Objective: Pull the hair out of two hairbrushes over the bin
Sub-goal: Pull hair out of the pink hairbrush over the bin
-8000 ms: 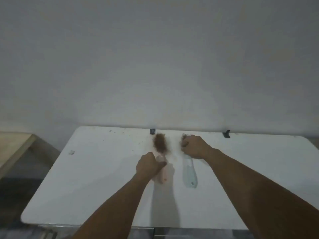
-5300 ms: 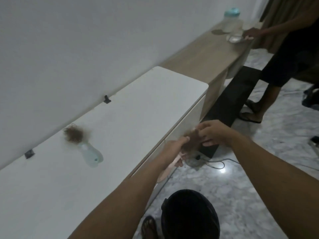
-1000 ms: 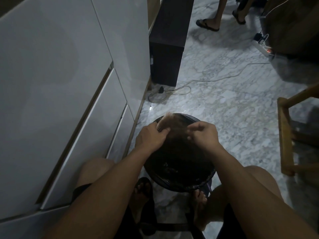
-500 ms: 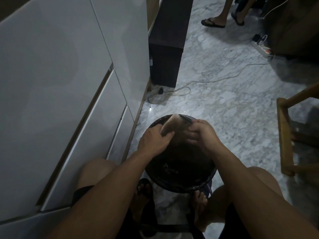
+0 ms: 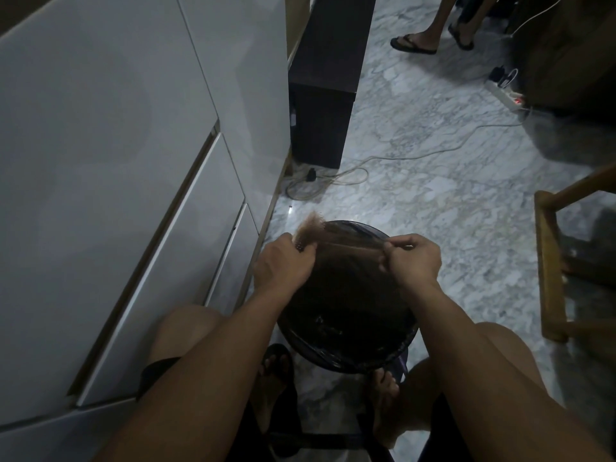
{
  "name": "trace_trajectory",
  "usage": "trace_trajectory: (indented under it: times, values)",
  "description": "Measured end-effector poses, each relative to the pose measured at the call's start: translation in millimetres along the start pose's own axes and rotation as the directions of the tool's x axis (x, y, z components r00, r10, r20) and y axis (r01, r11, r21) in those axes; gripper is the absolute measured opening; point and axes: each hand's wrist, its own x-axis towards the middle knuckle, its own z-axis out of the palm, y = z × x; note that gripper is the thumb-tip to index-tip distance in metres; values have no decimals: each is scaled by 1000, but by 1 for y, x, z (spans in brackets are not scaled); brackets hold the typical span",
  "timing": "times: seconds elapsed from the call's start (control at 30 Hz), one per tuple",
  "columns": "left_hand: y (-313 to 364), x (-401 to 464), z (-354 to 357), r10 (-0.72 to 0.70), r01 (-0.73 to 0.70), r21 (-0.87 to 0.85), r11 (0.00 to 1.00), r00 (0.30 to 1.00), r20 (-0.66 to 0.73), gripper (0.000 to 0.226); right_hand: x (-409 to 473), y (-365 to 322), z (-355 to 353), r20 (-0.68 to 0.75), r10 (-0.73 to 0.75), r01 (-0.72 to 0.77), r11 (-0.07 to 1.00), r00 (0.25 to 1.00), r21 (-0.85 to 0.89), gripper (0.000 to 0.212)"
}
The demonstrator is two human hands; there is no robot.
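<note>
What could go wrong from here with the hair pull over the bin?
1. The hair is stretched between the hairbrush in the left hand and the pinching right hand; strands may snap and stay in the bristles.
2. The brush sits at the bin rim, so loose hair could miss.

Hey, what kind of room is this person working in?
Probably a room in a home: a marble-patterned tile floor, glossy white cabinet drawers on the left, and a power strip with cords trailing across the floor. Which room exactly, I cannot tell.

Grey marble floor (image 5: 443, 181), white cabinets (image 5: 100, 161), dark unit (image 5: 323, 81).
</note>
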Motion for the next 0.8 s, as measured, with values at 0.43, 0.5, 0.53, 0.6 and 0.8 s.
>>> trace_trajectory:
  times: [0.43,0.5,0.53,0.6,0.8]
  values:
    - [7,-12,3,224,-224,-53,973,975,5,40,-21,1,12,590,-143,257,960,794,-113,35]
    - [5,-9,2,187,-187,-20,982,982,-1,44,-21,1,10,609,-208,396,899,765,-190,16]
    - [3,-6,1,154,-154,1,988,988,-6,47,-18,3,9,618,-218,439,869,755,-229,29]
    - [0,0,-2,64,-64,2,998,998,-7,53,-18,2,6,644,-208,471,841,736,-266,39]
    - [6,6,-9,-83,149,-294,944,970,228,61,-17,2,6,638,-219,484,831,739,-275,38]
